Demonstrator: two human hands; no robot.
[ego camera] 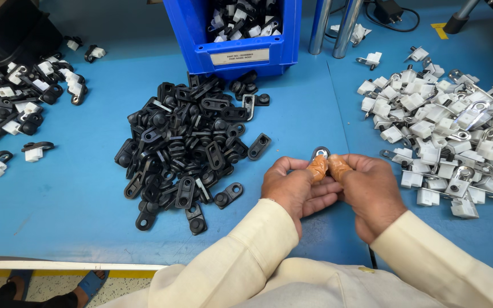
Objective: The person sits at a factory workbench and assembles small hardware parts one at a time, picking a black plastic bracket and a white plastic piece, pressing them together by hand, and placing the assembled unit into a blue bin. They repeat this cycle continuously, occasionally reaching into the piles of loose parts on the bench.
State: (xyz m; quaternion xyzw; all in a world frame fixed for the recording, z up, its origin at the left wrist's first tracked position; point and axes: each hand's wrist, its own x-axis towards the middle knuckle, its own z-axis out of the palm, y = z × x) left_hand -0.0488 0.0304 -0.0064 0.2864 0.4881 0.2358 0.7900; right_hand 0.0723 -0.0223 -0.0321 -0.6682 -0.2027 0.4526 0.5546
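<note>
My left hand (pixel 293 188) and my right hand (pixel 366 188) meet over the blue table, thumbs pressed together. Both thumbs wear tan finger cots. Between them they pinch a small part whose metal ring end (pixel 320 153) sticks out above the thumbs; the rest of it is hidden by my fingers. Just left of my hands lies a heap of black plastic clips (pixel 192 140). To the right spreads a pile of white-and-metal clips (pixel 446 128).
A blue bin (pixel 241 54) holding assembled black-and-white parts stands at the back centre. More assembled parts (pixel 15 102) lie scattered at far left beside a black box (pixel 7 34). Two metal posts (pixel 335 25) rise behind. The table's front edge (pixel 64 264) runs lower left.
</note>
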